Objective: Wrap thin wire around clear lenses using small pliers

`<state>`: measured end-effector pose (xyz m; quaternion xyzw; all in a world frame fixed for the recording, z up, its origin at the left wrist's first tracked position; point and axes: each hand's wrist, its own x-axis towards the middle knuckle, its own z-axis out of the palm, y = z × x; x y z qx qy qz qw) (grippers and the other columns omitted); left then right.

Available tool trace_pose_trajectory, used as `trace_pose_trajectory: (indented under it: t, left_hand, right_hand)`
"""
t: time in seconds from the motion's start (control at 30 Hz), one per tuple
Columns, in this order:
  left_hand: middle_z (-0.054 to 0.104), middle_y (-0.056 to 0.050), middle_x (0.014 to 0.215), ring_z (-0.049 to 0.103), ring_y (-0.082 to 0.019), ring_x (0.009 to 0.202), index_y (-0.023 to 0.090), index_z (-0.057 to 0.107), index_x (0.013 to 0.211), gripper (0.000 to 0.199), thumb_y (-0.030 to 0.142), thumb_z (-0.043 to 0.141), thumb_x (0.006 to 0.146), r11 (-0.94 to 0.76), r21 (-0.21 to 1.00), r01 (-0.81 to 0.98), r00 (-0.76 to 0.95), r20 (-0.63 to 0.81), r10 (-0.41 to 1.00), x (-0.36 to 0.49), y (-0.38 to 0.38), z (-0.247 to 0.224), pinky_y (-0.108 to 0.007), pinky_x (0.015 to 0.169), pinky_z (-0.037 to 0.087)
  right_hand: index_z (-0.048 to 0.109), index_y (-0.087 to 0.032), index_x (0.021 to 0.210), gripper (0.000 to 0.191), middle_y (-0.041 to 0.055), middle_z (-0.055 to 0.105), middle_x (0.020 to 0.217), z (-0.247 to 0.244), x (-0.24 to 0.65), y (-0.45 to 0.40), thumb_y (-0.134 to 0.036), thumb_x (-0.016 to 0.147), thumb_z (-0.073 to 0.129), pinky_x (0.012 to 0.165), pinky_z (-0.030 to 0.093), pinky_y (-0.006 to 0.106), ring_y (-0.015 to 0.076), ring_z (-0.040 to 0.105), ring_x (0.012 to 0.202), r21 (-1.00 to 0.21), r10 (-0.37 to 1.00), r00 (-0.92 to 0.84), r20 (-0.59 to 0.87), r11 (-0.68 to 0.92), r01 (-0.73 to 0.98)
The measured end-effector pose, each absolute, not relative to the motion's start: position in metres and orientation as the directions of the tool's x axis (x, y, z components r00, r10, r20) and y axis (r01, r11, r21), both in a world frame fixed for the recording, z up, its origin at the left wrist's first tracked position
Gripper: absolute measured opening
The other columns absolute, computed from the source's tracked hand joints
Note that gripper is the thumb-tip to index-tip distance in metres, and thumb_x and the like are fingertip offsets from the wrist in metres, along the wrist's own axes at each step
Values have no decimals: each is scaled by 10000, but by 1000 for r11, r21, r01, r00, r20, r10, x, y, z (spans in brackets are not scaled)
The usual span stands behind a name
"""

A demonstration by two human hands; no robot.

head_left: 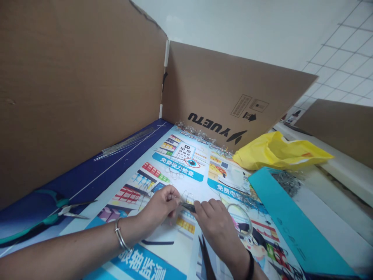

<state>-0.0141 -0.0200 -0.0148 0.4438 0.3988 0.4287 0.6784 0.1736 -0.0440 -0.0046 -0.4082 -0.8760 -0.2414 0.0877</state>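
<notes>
My right hand is closed round the pliers, whose dark jaws point left toward my left hand. The fingers of my left hand are pinched together at the tip of those jaws; what they hold is too small to make out. Both hands are over the printed poster sheet. Thin bent wire pieces lie on the sheet just beyond my fingers. Dark pointed blades lie below my right hand.
Teal-handled pliers lie open at the left. Straight wires rest along the left cardboard wall. Wire pieces line the back cardboard. At the right are a yellow bag, a teal box with metal pieces, and a clear ring.
</notes>
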Motion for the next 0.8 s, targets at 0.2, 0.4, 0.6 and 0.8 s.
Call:
trace_pose_trajectory:
  t: [0.2, 0.4, 0.6, 0.8]
  left_hand:
    - [431, 86, 452, 399, -73, 386, 193, 458, 716, 91, 141, 523, 680, 248, 943, -223, 299, -176, 938, -13, -21, -14, -186, 365, 357]
    - [423, 88, 469, 406, -70, 389, 191, 458, 704, 103, 170, 557, 684, 243, 944, -223, 286, -175, 942, -13, -21, -12, -183, 361, 344]
    - [439, 85, 455, 394, -69, 389, 194, 453, 723, 94, 184, 546, 708, 236, 944, -232, 301, -161, 940, -13, -21, -12, -191, 382, 375]
    - [443, 84, 436, 398, -75, 386, 196, 455, 707, 101, 199, 556, 704, 228, 945, -233, 299, -154, 942, -13, -21, -13, -193, 384, 372]
  right_hand:
    - [560, -141, 1013, 180, 36, 518, 728, -5, 173, -44, -252, 884, 499, 622, 304, 343, 180, 452, 676, 337, 673, -644, 364, 549, 765]
    - [568, -148, 995, 186, 38, 523, 721, -7, 174, -43, -278, 894, 483, 628, 306, 333, 175, 454, 674, 303, 667, -631, 395, 554, 775]
    - [573, -157, 976, 188, 36, 521, 708, -10, 174, -42, -295, 898, 472, 627, 299, 328, 177, 449, 673, 249, 682, -601, 417, 551, 797]
    - [570, -165, 944, 183, 27, 509, 691, -11, 174, -41, -306, 901, 462, 634, 298, 309, 170, 452, 664, 259, 662, -602, 447, 548, 795]
